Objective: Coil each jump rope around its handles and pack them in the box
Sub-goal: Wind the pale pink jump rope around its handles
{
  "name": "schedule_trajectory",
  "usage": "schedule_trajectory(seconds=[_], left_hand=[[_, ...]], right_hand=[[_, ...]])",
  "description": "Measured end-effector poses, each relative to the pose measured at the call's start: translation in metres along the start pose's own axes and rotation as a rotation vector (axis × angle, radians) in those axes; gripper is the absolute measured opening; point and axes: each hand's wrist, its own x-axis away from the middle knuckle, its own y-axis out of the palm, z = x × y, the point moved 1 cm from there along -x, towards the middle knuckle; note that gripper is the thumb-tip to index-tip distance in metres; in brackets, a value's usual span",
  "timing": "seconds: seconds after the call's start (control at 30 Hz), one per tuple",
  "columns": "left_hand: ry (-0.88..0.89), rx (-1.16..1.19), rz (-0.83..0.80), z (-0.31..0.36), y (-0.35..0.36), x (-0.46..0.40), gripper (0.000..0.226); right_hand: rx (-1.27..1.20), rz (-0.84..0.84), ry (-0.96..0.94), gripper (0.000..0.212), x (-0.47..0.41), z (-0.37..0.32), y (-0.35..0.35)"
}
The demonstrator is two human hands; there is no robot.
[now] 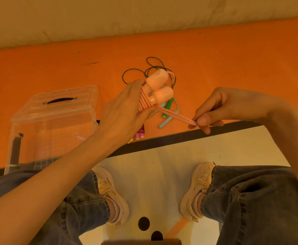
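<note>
The left hand is gripping the two pink handles side by side above the orange bench, their rounded ends pointing up and away to the right, long axes slanting from lower left to upper right. Pink rope is lying in several turns around the handles' necks. The right hand is pinching the rope's free loop (pulled taut, running down to the right). The green rope is lying loose on the bench behind. The clear box is standing at the left, lid shut.
</note>
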Motion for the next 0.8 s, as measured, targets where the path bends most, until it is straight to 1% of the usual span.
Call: schedule_trajectory(seconds=[0.07, 0.13, 0.27, 0.37, 0.5, 0.63, 0.7, 0.73, 0.8], left_hand=[[0.062, -0.108, -0.004, 0.002, 0.003, 0.001, 0.064], [0.102, -0.178, -0.015, 0.003, 0.007, 0.001, 0.063], [0.164, -0.303, -0.028, 0.005, 0.011, 0.001, 0.064], [0.175, -0.316, -0.027, 0.007, 0.014, 0.001, 0.063], [0.199, -0.288, -0.01, 0.011, 0.014, 0.002, 0.064], [0.22, -0.315, 0.001, 0.012, 0.013, 0.002, 0.063], [0.222, -0.323, 0.003, 0.01, 0.013, 0.002, 0.06], [0.219, -0.337, 0.011, 0.008, 0.013, 0.001, 0.057], [0.197, -0.381, 0.02, 0.003, 0.01, -0.002, 0.054]], right_hand=[[-0.016, 0.024, -0.036, 0.018, -0.001, -0.001, 0.001], [-0.023, 0.045, -0.048, 0.023, -0.003, -0.002, 0.002], [0.003, 0.079, -0.07, 0.05, -0.006, -0.003, 0.001], [-0.042, 0.134, -0.107, 0.059, -0.005, -0.003, 0.0], [-0.085, 0.141, -0.136, 0.063, -0.006, -0.004, 0.001], [-0.084, 0.116, -0.122, 0.064, -0.006, -0.005, 0.003], [-0.093, 0.104, -0.123, 0.062, -0.005, -0.006, 0.003], [-0.099, 0.102, -0.119, 0.059, -0.004, -0.006, 0.003], [-0.076, 0.133, -0.063, 0.045, 0.0, -0.009, 0.002]])
